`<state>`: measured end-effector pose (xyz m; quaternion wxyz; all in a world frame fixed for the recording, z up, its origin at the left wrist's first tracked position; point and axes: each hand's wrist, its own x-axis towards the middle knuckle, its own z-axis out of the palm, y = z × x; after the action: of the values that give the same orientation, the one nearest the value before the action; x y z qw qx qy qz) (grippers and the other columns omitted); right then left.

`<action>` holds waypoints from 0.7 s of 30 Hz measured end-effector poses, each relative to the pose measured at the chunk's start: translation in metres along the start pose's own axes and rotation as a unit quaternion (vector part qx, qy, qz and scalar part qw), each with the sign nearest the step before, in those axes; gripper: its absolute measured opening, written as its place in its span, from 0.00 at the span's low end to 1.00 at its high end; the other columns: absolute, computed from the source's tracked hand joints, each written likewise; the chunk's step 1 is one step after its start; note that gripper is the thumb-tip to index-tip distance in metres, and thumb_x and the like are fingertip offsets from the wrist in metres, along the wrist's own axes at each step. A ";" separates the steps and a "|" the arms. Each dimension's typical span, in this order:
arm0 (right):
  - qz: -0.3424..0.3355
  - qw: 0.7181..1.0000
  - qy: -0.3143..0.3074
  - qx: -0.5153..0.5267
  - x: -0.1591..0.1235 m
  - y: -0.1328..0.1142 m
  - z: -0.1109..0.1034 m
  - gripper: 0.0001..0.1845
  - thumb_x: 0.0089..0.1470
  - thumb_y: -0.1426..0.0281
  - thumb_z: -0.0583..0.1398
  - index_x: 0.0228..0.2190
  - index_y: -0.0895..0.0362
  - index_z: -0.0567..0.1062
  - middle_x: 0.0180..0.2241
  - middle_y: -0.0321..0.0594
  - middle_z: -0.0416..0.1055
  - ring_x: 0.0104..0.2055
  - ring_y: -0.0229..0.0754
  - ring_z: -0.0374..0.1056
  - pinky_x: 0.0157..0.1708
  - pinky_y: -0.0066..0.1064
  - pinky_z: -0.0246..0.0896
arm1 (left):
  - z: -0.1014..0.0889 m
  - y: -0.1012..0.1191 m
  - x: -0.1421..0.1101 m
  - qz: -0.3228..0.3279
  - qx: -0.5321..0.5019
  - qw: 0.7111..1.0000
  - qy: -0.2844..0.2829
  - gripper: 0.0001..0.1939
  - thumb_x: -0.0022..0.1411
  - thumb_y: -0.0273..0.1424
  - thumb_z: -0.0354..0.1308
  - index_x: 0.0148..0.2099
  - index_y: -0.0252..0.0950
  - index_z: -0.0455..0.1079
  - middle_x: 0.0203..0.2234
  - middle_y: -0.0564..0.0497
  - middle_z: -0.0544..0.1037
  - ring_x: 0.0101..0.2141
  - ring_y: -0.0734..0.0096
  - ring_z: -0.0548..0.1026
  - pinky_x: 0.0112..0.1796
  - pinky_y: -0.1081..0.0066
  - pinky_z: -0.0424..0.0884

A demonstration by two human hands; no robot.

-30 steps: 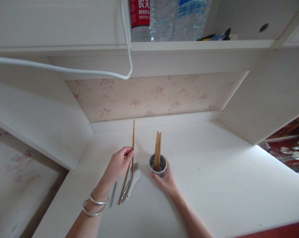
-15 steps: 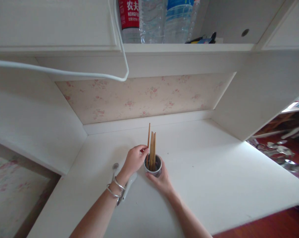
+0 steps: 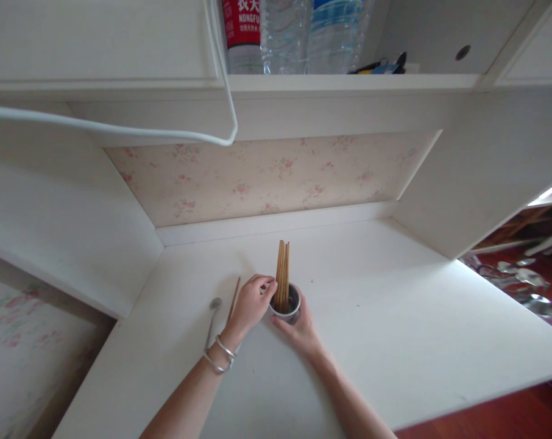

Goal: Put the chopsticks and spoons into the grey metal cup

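My right hand (image 3: 302, 329) is wrapped round a small grey cup (image 3: 291, 316) with a pale rim. Several wooden chopsticks (image 3: 283, 268) stand upright in the cup, leaning slightly together. At the cup's left rim, the thumb and forefinger of my left hand (image 3: 253, 300) pinch a chopstick on the near side of the bunch. A single chopstick (image 3: 234, 297) lies on the table, partly covered by my left hand. Left of it is a long-handled metal spoon (image 3: 215, 305), its handle end running behind my wrist.
The white tabletop (image 3: 371, 323) sits in a cabinet recess with side panels. Above, water bottles (image 3: 285, 39) stand on a shelf (image 3: 349, 83). A white cable (image 3: 166, 133) hangs across at upper left. Metal items (image 3: 532, 286) lie on the red floor at far right.
The chopstick my left hand held upright beside the bunch now lies on the table. That hand is back at the bunch. The white spoon is now hidden; my right hand still holds the cup.
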<state>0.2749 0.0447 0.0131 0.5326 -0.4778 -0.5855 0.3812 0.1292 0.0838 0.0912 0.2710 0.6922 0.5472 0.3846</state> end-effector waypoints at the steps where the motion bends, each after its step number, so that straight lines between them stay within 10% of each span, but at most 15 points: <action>1: -0.002 1.000 0.002 0.001 0.000 -0.001 0.000 0.45 0.41 0.67 0.68 0.58 0.49 0.56 0.56 0.44 0.64 0.58 0.54 0.60 0.57 0.51 0.54 | 0.000 0.000 -0.001 -0.007 -0.014 1.000 0.001 0.16 0.63 0.40 0.50 0.43 0.36 0.74 0.40 0.47 0.77 0.36 0.69 0.75 0.41 0.68 0.71; 11: 0.007 1.000 -0.010 0.017 -0.001 -0.013 0.003 0.41 0.44 0.65 0.67 0.57 0.52 0.57 0.51 0.46 0.69 0.50 0.52 0.67 0.50 0.46 0.63 | 0.035 -0.002 -0.052 -0.108 -0.293 0.950 -0.018 0.49 0.50 0.37 0.67 0.66 0.37 0.43 0.59 0.40 0.62 0.57 0.59 0.65 0.53 0.64 0.66; 21: -0.034 0.982 -0.008 -0.187 -0.015 -0.056 -0.029 0.47 0.43 0.81 0.55 0.63 0.54 0.44 0.65 0.48 0.43 0.67 0.51 0.38 0.63 0.52 0.40 | 0.055 -0.005 -0.056 -0.083 -0.352 0.930 0.069 0.36 0.47 0.33 0.69 0.57 0.38 0.61 0.47 0.44 0.74 0.49 0.57 0.71 0.50 0.59 0.67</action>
<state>0.2948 0.0144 0.0668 0.4417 -0.5457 -0.6665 0.2509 0.1665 0.0332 0.0431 0.4898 0.4761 0.4497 0.5756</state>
